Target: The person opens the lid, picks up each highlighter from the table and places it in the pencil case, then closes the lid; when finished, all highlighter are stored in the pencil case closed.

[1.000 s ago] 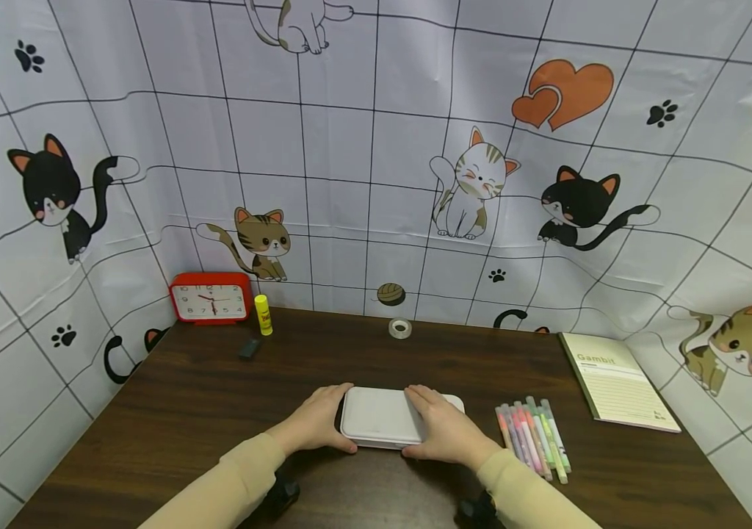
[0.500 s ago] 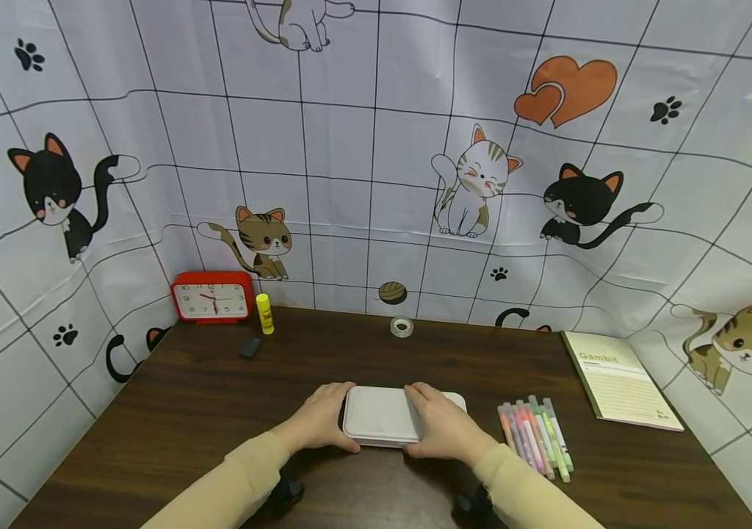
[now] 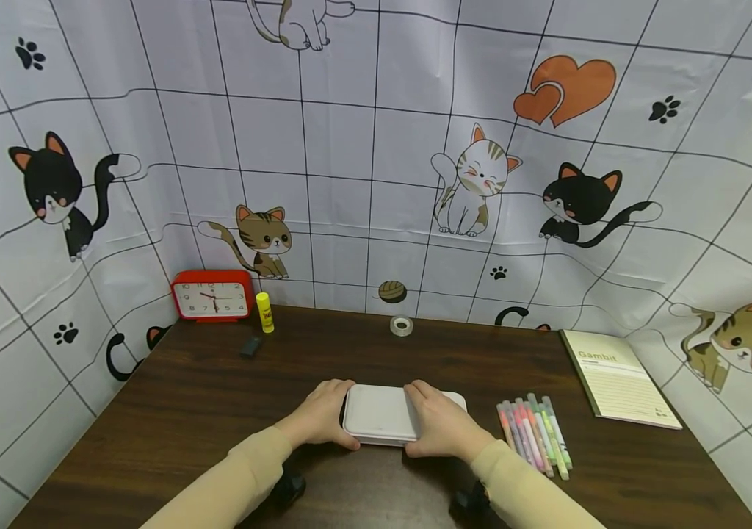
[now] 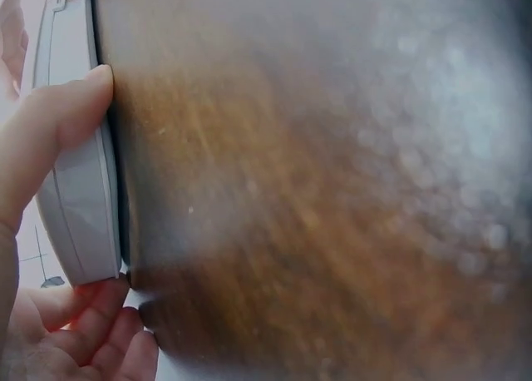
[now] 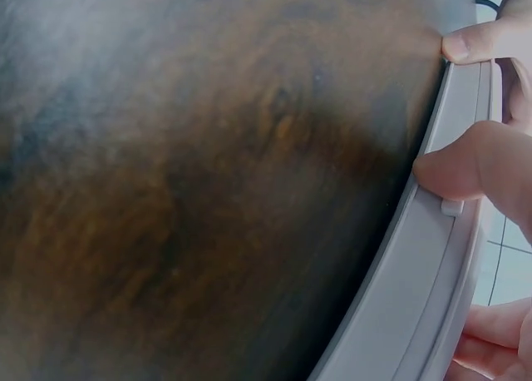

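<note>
case (image 3: 379, 413), white and flat, lies before the person at the middle of the dark table (image 3: 151, 411), seemingly shut. the left hand (image 3: 319, 417) grips its left end, thumb on the near side, fingers round the end; the right hand (image 3: 445, 422) clasps it right of centre, fingers over the top, thumb beside a small catch (image 5: 451, 207). the step in hand, as i judge it, is steadying the case between both hands; the next move would call for an even grip and care around that catch. markers (image 3: 536, 437) lie in a row near the right sleeve (image 3: 528, 488), most in the way of any rightward move. well apart are a red clock (image 3: 212, 295), yellow glue stick (image 3: 264, 313), small dark block (image 3: 251, 347), tape roll (image 3: 401, 333) and notepad (image 3: 620, 378).
</note>
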A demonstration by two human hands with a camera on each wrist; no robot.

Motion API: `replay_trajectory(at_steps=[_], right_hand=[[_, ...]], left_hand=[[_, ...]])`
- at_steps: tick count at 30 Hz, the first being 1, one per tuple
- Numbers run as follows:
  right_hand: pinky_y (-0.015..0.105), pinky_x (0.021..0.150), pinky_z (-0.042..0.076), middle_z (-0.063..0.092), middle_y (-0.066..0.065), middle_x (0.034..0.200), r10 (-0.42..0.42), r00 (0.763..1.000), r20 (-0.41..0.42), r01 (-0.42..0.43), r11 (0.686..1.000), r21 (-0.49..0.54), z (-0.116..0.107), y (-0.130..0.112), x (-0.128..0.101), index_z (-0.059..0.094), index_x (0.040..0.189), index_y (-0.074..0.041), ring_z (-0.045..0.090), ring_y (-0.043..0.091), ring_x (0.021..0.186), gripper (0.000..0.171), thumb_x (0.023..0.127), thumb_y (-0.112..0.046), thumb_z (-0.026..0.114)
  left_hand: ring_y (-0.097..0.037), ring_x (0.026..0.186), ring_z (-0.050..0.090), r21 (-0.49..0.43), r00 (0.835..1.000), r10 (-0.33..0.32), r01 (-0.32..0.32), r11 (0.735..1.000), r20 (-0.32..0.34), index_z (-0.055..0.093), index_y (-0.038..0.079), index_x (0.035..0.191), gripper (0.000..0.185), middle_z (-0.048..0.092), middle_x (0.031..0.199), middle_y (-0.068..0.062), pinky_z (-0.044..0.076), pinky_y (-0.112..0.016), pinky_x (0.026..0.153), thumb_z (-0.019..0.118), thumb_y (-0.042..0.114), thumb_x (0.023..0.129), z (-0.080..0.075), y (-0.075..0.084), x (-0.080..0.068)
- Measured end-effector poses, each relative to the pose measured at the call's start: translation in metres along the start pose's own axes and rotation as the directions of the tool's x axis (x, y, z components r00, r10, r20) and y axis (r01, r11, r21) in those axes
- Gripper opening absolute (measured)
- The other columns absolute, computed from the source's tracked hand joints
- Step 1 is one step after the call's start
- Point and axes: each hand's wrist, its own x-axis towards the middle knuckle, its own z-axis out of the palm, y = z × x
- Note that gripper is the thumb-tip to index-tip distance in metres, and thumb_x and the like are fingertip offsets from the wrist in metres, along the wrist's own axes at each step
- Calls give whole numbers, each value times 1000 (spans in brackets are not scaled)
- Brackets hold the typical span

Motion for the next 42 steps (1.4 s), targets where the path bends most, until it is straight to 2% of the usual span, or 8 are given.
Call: replay_trajectory(at_steps=[13, 21, 30, 37, 42], right_hand=[[39, 94, 47, 50, 21, 129, 4, 1000, 11, -4, 1000, 31, -1, 1, 2, 48, 129, 7, 57, 29, 112, 89, 57, -36, 79], [37, 91, 48, 51, 17, 125, 20, 1000, 3, -20, 999, 43, -2, 1, -1, 48, 127, 7, 58, 24, 104, 88, 57, -36, 81], [43, 96, 45, 52, 22, 128, 79, 997, 11, -79, 996, 33, -2, 0, -1, 46, 131, 9, 54, 34, 116, 96, 59, -41, 82], [44, 96, 45, 55, 22, 127, 61, 998, 11, -61, 998, 0, -1, 2, -1, 49, 130, 7, 54, 36, 117, 93, 59, -44, 79], [44, 96, 45, 56, 23, 126, 51, 999, 8, -51, 998, 24, 0, 4, -1, 49, 129, 7, 54, 37, 116, 91, 58, -43, 79]], left_hand=[[-39, 123, 43, 9, 1000, 8, -8, 1000, -8, 43, -7, 133, 100, 49, 130, -21, 35, -50, 102, 89, 39, 58, -2, 3, 0], [-39, 123, 43, 10, 1000, 16, -16, 1000, -3, 43, -6, 133, 98, 49, 130, -21, 35, -51, 102, 89, 38, 58, 0, 3, 1], [-39, 124, 42, 4, 1000, -4, 4, 1000, -5, 43, -6, 134, 99, 48, 131, -21, 34, -52, 103, 89, 39, 58, 0, 0, 0], [-39, 125, 41, 6, 1000, -11, 11, 1000, -4, 42, -5, 135, 100, 48, 132, -21, 33, -52, 103, 89, 39, 59, -1, 1, 0], [-40, 125, 40, 7, 1000, -7, 7, 1000, 1, 42, -5, 134, 99, 47, 131, -21, 33, -52, 103, 89, 39, 59, -1, 1, 0]])
